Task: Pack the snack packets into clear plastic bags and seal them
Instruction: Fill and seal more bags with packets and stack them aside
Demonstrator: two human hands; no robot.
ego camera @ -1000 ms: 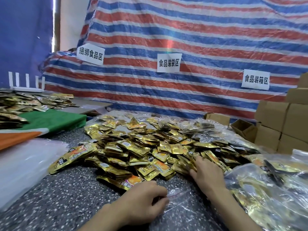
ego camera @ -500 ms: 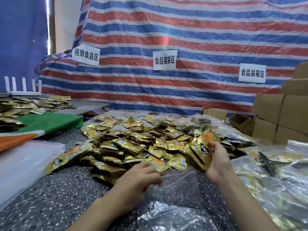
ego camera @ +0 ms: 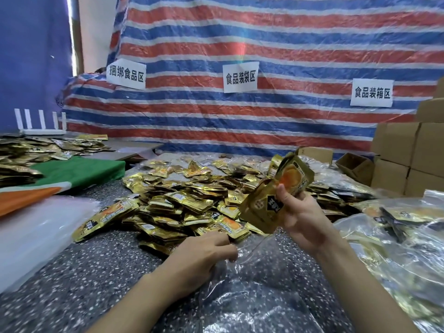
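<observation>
1. Snack packets (ego camera: 276, 195), a gold bunch, are gripped in the right hand (ego camera: 304, 218), with the thumb across the front and the fingers curled behind. The bunch is held up off the speckled table (ego camera: 72, 272).
2. The left hand (ego camera: 204, 257) rests low on the table, its fingers pinching the edge of a clear plastic bag (ego camera: 254, 292). The bag lies crumpled between the two forearms.
3. Just beyond both hands sprawls a loose pile (ego camera: 187, 200) of the same gold packets.
4. To the right of the right arm lie filled bags (ego camera: 396, 255), with cardboard boxes (ego camera: 408, 159) stacked behind them.
5. At the far left are a green cloth (ego camera: 79, 169) and a stack of white plastic sheets (ego camera: 28, 231). A striped tarp (ego camera: 264, 44) hangs behind.
</observation>
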